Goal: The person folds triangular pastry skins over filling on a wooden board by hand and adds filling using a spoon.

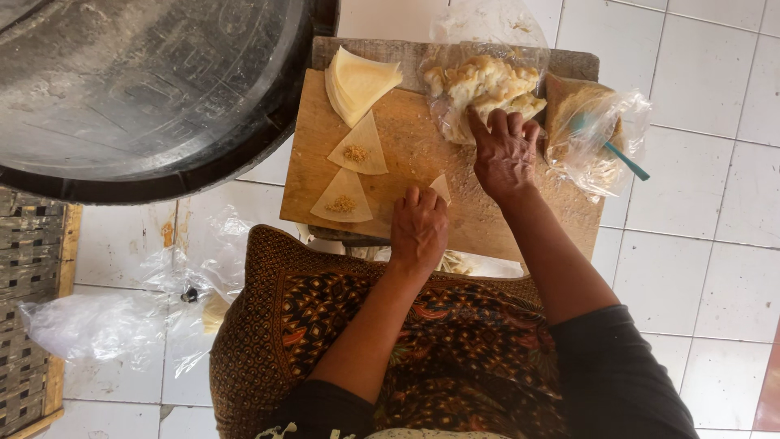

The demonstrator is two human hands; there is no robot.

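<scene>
White tiled floor (pixel 699 244) all around, seen from above. Huge dark round metal pan (pixel 138 89) fills top left, its rim overlapping the corner of the wooden cutting board (pixel 422 154), which sits on a low wooden stool in front of me. Patterned brown batik cloth (pixel 455 341) covers my lap just below the board. Crumpled clear plastic (pixel 106 325) lies on the tiles at left, beside a woven slatted crate (pixel 28 309) at the left edge.

On the board's far edge: open clear bag of pale crumbly filling (pixel 487 85), and to its right a second plastic bag (pixel 597 138) with a teal spoon handle (pixel 626 158) sticking out. Stack of triangular pastry wrappers (pixel 357 81) at the board's top left. Below it two single triangle wrappers, upper one (pixel 359 148) and lower one (pixel 343 199), each flat with a small heap of filling in the middle, just apart from each other.

My right hand (pixel 505 150) reaches into the filling bag, fingers curled together down into the crumbly mass; cannot tell if they've pinched any. My left hand (pixel 418 232) rests at the board's near edge, fingers bent and pinching a small folded wrapper piece (pixel 440 187), whose tip pokes up above my knuckles.
</scene>
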